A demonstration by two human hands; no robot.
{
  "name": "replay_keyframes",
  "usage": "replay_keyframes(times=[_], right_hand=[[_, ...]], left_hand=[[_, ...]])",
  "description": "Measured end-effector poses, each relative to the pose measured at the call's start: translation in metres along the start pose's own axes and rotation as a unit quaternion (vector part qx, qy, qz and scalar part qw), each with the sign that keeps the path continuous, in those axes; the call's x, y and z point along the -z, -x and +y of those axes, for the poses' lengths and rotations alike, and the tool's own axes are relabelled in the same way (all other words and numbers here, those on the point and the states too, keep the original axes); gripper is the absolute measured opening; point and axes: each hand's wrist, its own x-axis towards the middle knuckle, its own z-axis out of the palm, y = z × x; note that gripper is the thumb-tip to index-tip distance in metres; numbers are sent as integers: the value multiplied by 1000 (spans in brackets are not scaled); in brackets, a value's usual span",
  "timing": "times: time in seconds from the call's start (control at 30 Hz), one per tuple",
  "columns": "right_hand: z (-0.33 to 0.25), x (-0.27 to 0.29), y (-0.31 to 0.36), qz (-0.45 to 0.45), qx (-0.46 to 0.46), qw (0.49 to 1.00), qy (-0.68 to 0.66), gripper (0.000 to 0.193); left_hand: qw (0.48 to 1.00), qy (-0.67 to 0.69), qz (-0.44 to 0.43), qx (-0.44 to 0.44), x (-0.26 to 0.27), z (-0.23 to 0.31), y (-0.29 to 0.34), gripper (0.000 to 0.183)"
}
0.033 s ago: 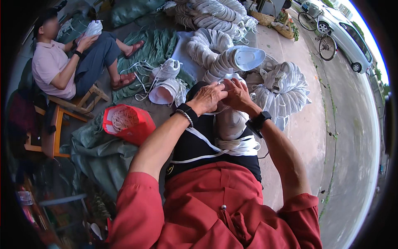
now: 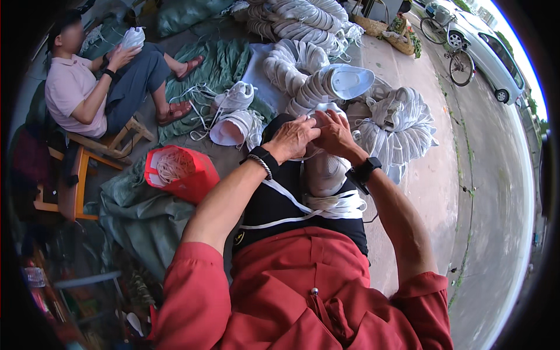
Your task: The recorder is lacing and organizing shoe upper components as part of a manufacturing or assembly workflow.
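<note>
On my lap lies a white shoe (image 2: 326, 178), its rounded mesh toe toward me. Both hands are closed over its upper part, fingertips close together. My left hand (image 2: 291, 139) pinches from the left and my right hand (image 2: 335, 133) from the right; exactly what sits between the fingertips is hidden. A thin white strand shows just below the left hand. Across my dark-covered thighs a bundle of white shoelaces (image 2: 335, 206) rests below the toe, with strands running left. Just past my hands is a curved row of nested white shoes (image 2: 309, 96).
More nested shoes (image 2: 396, 125) lie to the right, and others (image 2: 297, 20) at the back. A red bag (image 2: 198, 178) of laces stands left. A seated person (image 2: 79, 87) holds a white shoe there, near loose shoes (image 2: 236, 96) and a wooden stool (image 2: 76, 181). Right are a bicycle and car (image 2: 490, 49).
</note>
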Motion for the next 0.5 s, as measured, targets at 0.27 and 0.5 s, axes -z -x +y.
replay_keyframes(times=[0.27, 0.5], right_hand=[[8, 35, -1, 117, 15, 983, -137, 11], [-7, 86, 31, 92, 13, 977, -192, 4]], left_hand=[[997, 41, 58, 42, 6, 12, 0, 19], [975, 90, 197, 46, 9, 41, -25, 16]])
